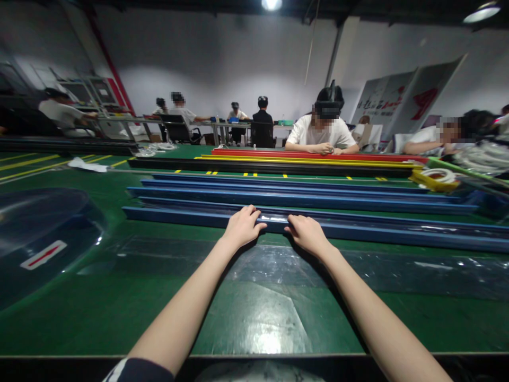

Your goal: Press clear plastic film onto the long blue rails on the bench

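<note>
A long blue channel lies across the green table, with clear plastic film showing inside it. My left hand rests over its near wall left of centre, fingers over the top and thumb pointing right. To the right, my right hand grips the same near wall, its fingers curled over the edge. A short stretch of channel shows between the two hands. In front of the channel a wide strip of clear film lies flat, passing beneath both forearms.
More blue channels lie behind, then black, yellow and red ones. A roll of clear film sits at left. A yellow tray holds white coils. Across the table a person leans forward; another is at right.
</note>
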A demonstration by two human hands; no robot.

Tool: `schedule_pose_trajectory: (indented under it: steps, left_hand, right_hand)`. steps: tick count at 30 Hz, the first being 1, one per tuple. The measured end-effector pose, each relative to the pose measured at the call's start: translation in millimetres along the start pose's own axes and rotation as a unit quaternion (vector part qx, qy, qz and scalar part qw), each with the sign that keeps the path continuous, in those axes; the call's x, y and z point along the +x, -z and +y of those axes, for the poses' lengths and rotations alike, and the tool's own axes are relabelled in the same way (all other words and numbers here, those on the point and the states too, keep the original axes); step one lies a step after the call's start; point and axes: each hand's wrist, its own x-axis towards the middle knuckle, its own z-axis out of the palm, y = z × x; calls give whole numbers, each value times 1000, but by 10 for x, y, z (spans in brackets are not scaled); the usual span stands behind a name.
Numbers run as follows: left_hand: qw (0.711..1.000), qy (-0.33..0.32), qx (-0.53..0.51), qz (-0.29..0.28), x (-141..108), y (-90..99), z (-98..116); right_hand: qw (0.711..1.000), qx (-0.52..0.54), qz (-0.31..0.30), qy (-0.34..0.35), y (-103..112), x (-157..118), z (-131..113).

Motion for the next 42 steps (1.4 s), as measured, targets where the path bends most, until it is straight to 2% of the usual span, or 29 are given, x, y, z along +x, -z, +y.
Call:
schedule_pose_trajectory:
  steps: [7, 13, 19, 25, 42]
  left_hand:
    - [1000, -17, -4, 0, -19, 45, -43]
    - [1000, -20, 21, -4, -49, 69, -146]
    - [1000, -29, 9, -5, -69, 93, -267]
    - [999, -48, -1, -10, -60, 117, -222]
    - [999, -13, 0, -46, -40, 101, -212]
  right_hand:
    - [999, 10, 28, -16, 17, 19, -15]
    - [999, 11, 6, -30, 85, 35, 6]
    - [998, -4, -23, -66, 156, -90, 308]
    - [994, -9, -44, -96, 171, -162, 539]
    - [993, 7, -62, -100, 187, -149, 532]
